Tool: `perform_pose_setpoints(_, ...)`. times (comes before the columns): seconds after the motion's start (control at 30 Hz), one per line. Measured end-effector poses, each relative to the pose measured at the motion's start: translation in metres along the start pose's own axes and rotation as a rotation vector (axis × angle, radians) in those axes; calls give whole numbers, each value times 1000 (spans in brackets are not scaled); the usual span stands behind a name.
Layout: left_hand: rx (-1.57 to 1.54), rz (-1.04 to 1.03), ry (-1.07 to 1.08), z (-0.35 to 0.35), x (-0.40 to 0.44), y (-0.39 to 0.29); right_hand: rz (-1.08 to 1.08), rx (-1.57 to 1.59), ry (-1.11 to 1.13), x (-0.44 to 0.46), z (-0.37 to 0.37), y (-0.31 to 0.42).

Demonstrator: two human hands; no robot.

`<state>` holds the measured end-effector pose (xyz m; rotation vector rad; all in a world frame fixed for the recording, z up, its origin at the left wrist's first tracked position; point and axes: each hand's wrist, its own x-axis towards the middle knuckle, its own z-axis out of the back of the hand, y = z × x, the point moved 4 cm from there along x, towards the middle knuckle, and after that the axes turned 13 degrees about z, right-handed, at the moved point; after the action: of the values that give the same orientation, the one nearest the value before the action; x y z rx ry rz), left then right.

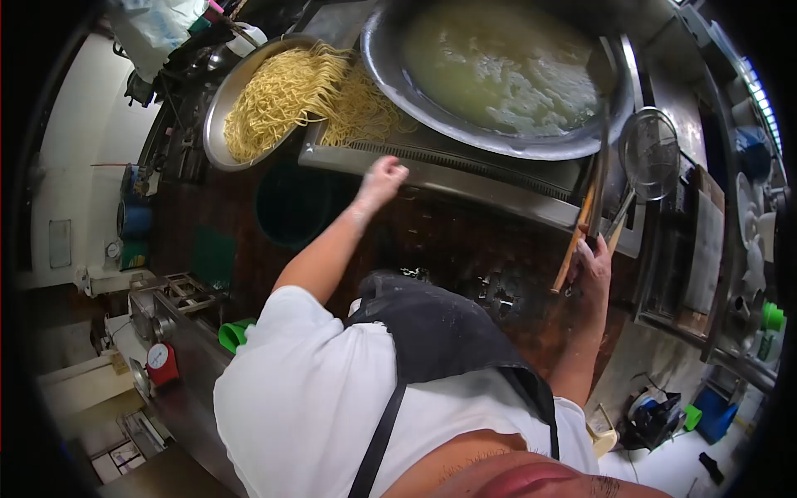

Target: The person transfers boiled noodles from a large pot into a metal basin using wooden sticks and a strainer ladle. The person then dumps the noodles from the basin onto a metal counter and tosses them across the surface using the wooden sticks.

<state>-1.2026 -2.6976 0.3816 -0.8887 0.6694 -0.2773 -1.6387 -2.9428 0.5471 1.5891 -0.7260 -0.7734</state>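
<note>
- Noodle bowl (217, 143) left of pot (498, 148); strainer (652, 155) just right.
- Stick (573, 253) near-right of pot, lengthwise from it toward wearer; right hand (593, 264) curled around it.
- Left hand (384, 179) near-left of pot, loosely closed, contents unclear.

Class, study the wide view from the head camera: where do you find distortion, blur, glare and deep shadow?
Head view: black corners and strong wide-angle bowing; left hand slightly blurred; bright glare along the light strip at upper right; floor in deep shadow, broken by small white glints.
</note>
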Motion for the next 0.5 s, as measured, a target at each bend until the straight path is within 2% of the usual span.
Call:
perform_pose_setpoints(0.07,-135,-14,-176,87,44,2,-20,-103,20,16,-43,-4)
perform_pose_setpoints(0.13,-25,-118,-444,164,72,-46,-36,-189,9,35,-90,-21)
perform_pose_setpoints(0.2,-47,-215,-387,219,144,-74,-48,-218,17,49,-133,-38)
perform_pose_setpoints(0.23,111,-186,-412,241,179,-95,-71,-221,4,54,-160,-39)
perform_pose_setpoints(0.3,311,-204,-460,271,302,-95,-73,-340,-86,68,-211,-41)
perform_pose_setpoints(0.33,389,-186,-468,280,353,-102,-131,-389,-98,77,-238,-33)
perform_pose_setpoints(0.37,477,-191,-450,288,402,-108,23,-521,-77,90,-251,-45)
perform_pose_setpoints(0.43,682,-200,-393,297,478,-119,-63,-531,-73,119,-310,-31)
perform_pose_setpoints(0.5,965,-151,-254,296,524,-135,-48,-474,-77,150,-365,-21)
